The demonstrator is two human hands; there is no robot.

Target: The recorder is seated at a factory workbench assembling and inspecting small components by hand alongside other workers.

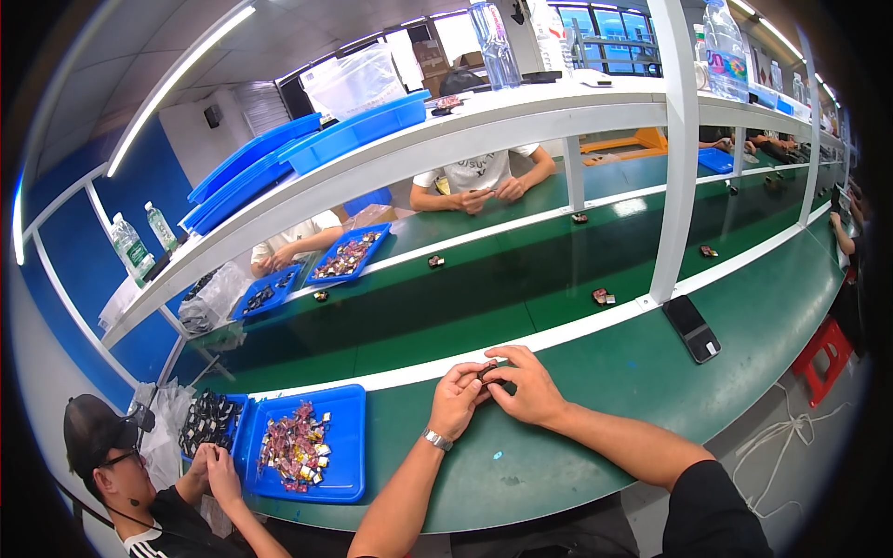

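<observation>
Silver metal glints on the wristwatch (437,439) at the wrist of the person's left hand (453,406), which meets the right hand (532,389) over the smooth green tabletop (595,409). Fingertips of both hands are clamped on a small dark and reddish piece (487,370); they cover much of it, so its exact shape cannot be told. Such a fingertip pinch could let it slip, and the covering fingers could hide a poor fit or a strained part.

Left of the left forearm lies a blue rectangular plastic tray (355,409) with a loose heap of small pink, yellow and white parts (296,451). A careless forearm could nudge its rim, and parts picked from so jumbled a heap might snag. Beside it, a co-worker in a black cap (98,432) works close to a pile of small black parts (210,420); crossing reaches could mix the two kinds.

To the right, a black rectangular phone (692,329) rests near the white post (677,186), where a wide elbow swing could push it.

Beyond, a small dark and reddish cluster (603,297) sits on the dark green lane (484,312). Higher up, clear plastic bottles (726,56) stand on the white shelf (521,117); a jolt to the frame could topple them.
</observation>
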